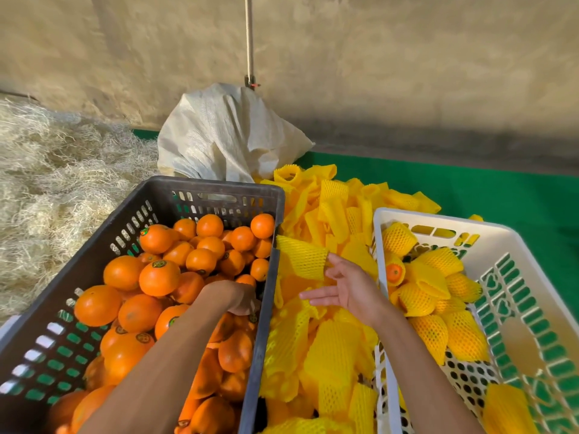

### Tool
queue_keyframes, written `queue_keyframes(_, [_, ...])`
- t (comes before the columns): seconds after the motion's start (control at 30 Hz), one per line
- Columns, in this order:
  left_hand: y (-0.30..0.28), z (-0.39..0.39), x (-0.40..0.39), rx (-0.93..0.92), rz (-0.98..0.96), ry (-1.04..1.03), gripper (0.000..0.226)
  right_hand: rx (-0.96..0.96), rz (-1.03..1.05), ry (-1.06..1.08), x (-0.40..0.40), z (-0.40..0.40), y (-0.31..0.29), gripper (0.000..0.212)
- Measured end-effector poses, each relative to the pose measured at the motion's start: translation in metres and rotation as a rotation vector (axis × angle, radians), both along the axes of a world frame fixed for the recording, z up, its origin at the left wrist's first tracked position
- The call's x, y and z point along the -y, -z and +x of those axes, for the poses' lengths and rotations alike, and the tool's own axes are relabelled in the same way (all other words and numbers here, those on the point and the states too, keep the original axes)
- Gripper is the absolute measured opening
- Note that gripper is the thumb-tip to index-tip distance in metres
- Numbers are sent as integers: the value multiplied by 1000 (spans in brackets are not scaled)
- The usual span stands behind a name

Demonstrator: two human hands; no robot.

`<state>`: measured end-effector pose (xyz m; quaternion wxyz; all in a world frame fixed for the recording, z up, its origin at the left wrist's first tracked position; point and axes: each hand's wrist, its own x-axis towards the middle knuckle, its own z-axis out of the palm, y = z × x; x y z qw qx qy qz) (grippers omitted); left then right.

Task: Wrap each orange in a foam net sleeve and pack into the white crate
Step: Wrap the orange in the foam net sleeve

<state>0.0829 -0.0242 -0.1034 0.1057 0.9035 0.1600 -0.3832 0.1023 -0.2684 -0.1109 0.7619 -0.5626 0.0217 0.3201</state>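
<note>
A dark grey crate (pixel 175 187) on the left is full of bare oranges (pixel 159 277). My left hand (pixel 241 297) reaches down among the oranges by the crate's right wall; its fingers are hidden, so I cannot see what they grip. My right hand (pixel 343 288) hovers open, fingers spread, over the pile of yellow foam net sleeves (pixel 326 349) between the crates, its fingertips at one sleeve (pixel 302 256) lying on the dark crate's edge. The white crate (pixel 532 245) on the right holds several sleeved oranges (pixel 419 296).
A white woven sack (pixel 225 136) stands behind the sleeves, below a hanging rope (pixel 249 36). Pale straw (pixel 53 183) is heaped at the left. A green cover (pixel 501 195) lies under everything, with a bare wall behind.
</note>
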Motion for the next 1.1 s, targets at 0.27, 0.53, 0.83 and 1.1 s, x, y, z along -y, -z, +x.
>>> queue_keyframes(0.27, [-1,6,-18,461,-289,-199,40,2,-45,83,-1,-3,2,69])
queue_keyframes(0.53, [-41,6,23,1270,-872,-559,57,161,99,386,-6,-11,-11,52])
queue_keyframes(0.83, [-53,-8,70,959,-1257,-591,50,284,-4,341,-19,-31,-21,34])
queue_keyframes(1.1, [-58,-11,70,847,-1342,-567,35,544,-177,279,-25,-40,-12,35])
